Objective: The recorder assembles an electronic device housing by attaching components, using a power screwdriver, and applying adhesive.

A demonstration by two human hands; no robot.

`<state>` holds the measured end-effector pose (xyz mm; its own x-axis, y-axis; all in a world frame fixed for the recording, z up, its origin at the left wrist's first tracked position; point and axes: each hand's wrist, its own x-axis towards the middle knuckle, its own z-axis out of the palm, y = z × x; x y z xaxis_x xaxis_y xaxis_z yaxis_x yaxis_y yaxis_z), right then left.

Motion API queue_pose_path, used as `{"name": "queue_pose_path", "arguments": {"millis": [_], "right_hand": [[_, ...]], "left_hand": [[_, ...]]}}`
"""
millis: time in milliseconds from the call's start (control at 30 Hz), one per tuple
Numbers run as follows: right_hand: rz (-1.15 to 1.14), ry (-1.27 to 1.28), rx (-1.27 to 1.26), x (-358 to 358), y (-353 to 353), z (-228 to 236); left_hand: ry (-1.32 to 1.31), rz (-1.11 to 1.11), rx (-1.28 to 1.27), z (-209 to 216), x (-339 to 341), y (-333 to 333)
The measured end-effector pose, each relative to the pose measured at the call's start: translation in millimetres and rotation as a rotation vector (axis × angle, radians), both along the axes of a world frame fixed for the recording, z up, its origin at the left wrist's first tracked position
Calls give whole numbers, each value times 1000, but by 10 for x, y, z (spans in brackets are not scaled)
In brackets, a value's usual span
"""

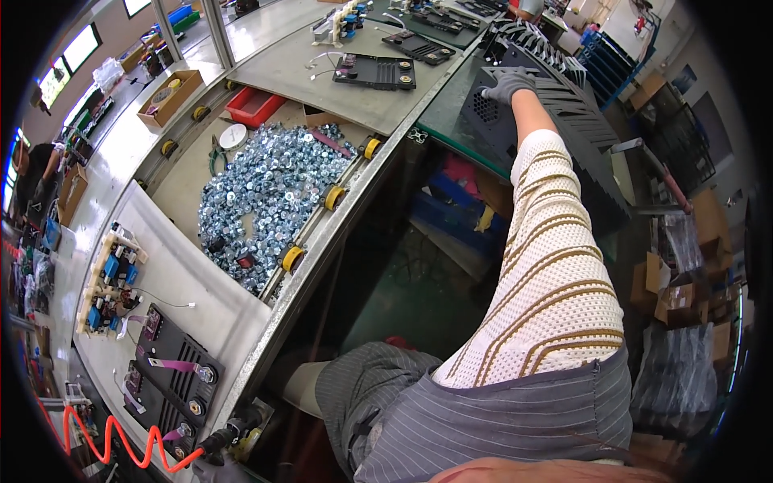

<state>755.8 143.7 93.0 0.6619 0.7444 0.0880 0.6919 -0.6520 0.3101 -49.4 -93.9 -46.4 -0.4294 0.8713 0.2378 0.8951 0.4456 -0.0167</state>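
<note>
Black perforated panel (485, 114) is lying ahead-right; the grey-gloved right hand (514, 83) is part-curling over it, hold unclear, so one-handed support may be inviting slips. The left hand's (219, 468) grip, beside a black cylindrical tool (217, 440), I cannot tell.

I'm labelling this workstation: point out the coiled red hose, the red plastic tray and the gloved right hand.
Coiled red hose (143, 464), head view: a coil's lower bend.
Red plastic tray (242, 119), head view: near wall.
Gloved right hand (510, 83), head view: back of the hand.
</note>
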Motion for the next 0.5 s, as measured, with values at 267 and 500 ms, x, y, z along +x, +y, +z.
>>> {"name": "queue_pose_path", "arguments": {"millis": [267, 500], "right_hand": [[158, 28, -156, -2, 252, 5], [58, 189, 1, -598, 359, 62]], "left_hand": [[90, -14, 28, 20, 23, 5], [-239, -8, 118, -80, -79, -10]]}}
